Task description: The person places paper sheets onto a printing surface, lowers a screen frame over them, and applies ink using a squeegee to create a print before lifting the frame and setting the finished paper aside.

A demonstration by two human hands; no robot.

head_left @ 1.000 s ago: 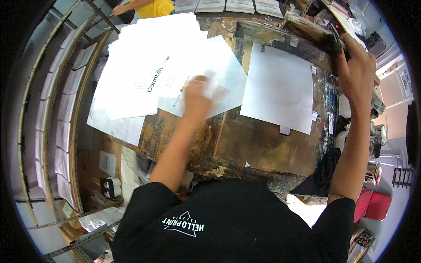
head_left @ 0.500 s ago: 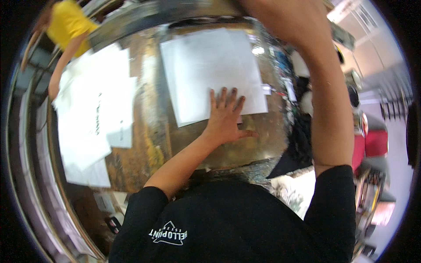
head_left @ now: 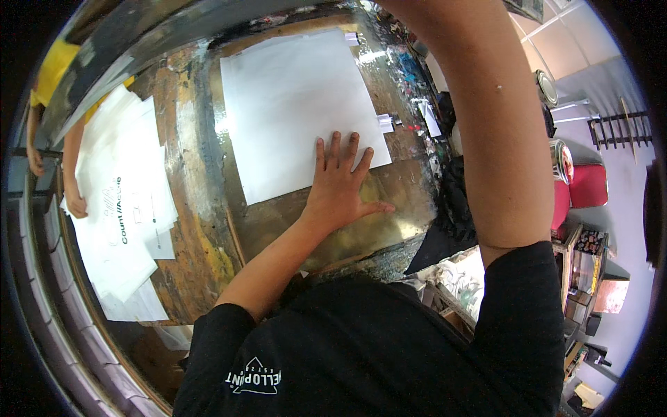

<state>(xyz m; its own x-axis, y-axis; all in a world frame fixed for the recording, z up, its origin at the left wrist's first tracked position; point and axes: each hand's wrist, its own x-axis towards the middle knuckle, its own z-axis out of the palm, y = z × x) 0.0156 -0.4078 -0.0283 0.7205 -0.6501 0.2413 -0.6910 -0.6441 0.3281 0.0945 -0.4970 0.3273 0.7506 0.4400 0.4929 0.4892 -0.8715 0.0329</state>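
My left hand (head_left: 339,187) lies palm down with fingers spread, its fingertips resting on the near right corner of a blank white sheet of paper (head_left: 278,104). The sheet lies on a worn, paint-stained board (head_left: 299,243). Small pale tabs (head_left: 385,123) stick up beside the sheet's right edge. My right forearm (head_left: 511,139) reaches up and away past the top edge, so the right hand is out of sight. A long, dark, stained beam (head_left: 187,35) slants across the upper left, above the table.
Printed white sheets (head_left: 118,236) lie in an uneven pile on the left. A person in yellow (head_left: 55,73) stands behind them, one hand over the pile's edge. Black cloth (head_left: 445,243) hangs at the table's right corner. Cans (head_left: 561,161) and a red seat (head_left: 589,186) are further right.
The view has shifted. Two sheets that overlapped unevenly now look lined up as one. The dark beam sits more steeply at upper left. My left hand stays spread on the paper.
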